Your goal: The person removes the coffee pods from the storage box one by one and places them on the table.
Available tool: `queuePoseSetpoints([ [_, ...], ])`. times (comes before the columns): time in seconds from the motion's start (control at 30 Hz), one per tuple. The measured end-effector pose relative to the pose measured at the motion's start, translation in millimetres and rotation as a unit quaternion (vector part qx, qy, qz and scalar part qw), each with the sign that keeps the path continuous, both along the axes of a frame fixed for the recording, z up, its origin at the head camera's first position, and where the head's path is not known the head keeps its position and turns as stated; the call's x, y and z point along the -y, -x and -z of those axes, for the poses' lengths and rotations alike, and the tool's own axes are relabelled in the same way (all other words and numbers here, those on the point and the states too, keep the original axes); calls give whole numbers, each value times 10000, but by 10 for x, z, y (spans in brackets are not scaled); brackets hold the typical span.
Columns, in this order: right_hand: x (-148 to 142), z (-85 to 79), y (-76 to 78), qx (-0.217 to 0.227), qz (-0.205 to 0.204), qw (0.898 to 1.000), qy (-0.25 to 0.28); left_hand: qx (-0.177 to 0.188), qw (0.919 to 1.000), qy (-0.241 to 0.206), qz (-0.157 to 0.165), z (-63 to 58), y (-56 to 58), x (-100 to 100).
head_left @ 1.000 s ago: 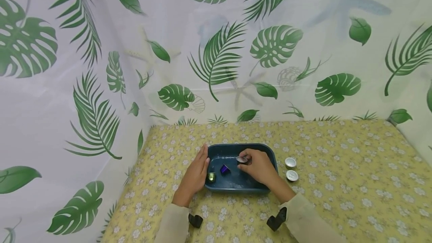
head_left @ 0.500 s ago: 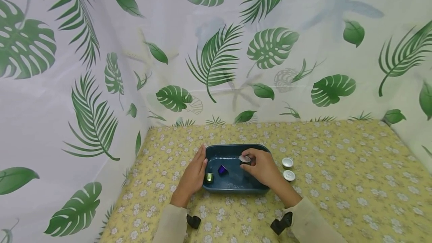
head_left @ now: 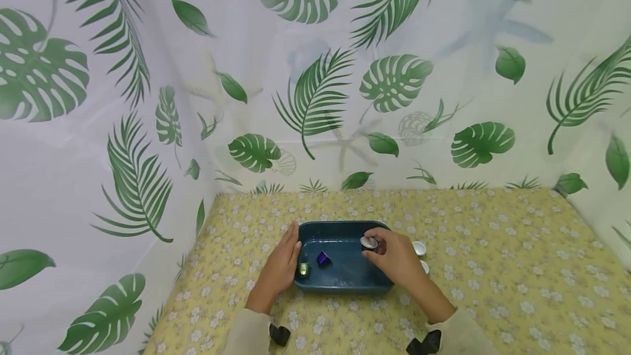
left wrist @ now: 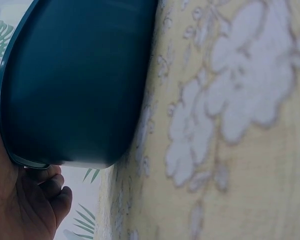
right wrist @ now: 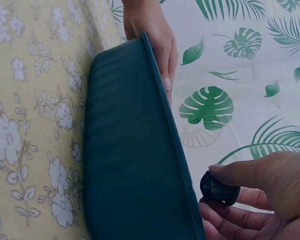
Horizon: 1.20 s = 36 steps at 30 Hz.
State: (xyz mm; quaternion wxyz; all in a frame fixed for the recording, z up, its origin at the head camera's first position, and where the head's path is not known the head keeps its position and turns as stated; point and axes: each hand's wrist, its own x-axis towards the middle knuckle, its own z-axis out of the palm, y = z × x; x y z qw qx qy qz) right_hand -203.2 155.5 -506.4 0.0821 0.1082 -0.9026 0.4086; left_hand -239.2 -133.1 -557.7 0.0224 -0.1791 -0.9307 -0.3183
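A dark blue rectangular tray [head_left: 340, 289] stands on the table. My left hand [head_left: 277, 262] holds it at its left end, thumb over the rim and fingers along the outer wall. Above the tray's right part, my right hand [head_left: 396, 253] pinches a black coffee capsule [right wrist: 219, 191] between thumb and fingers. Its silver lid [head_left: 368, 242] faces up in the head view. Inside the tray, a green coffee capsule [head_left: 304, 270] sits near the left wall and a purple coffee capsule [head_left: 323, 258] lies tilted beside it.
Just right of the tray are two silver-lidded capsules, a rear one [head_left: 419, 248] and a front one [head_left: 425, 267], partly hidden by my right hand. A yellow flowered cloth [head_left: 493, 267] covers the table. A leaf-printed sheet [head_left: 315, 97] hangs behind.
My right hand has shifted right within the tray, still pinching the black capsule, whose lid shows more fully. The left hand stays at the tray's left end. The head view has tilted slightly.
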Motion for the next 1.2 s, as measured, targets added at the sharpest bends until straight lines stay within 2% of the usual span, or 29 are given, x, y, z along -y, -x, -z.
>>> queuePoseSetpoints([
  [0.17,-50,5,-36,62,73,10000,3,57,10000,-39,6,34,-33,-7],
  [0.37,-116,6,-50,-100,21,9999,-132,4,10000,-82,0,35,-33,-24],
  [0.53,-164,-47,-65,-193,-49,9997,-120,-23,9999,-99,-22,33,-27,-33],
  [0.8,-193,-126,-116,-50,12,10000,31,26,10000,-20,-58,32,-41,-6],
  [1.2,-324,-82,-110,-110,98,9999,28,-78,10000,35,8,-27,-3,-2],
])
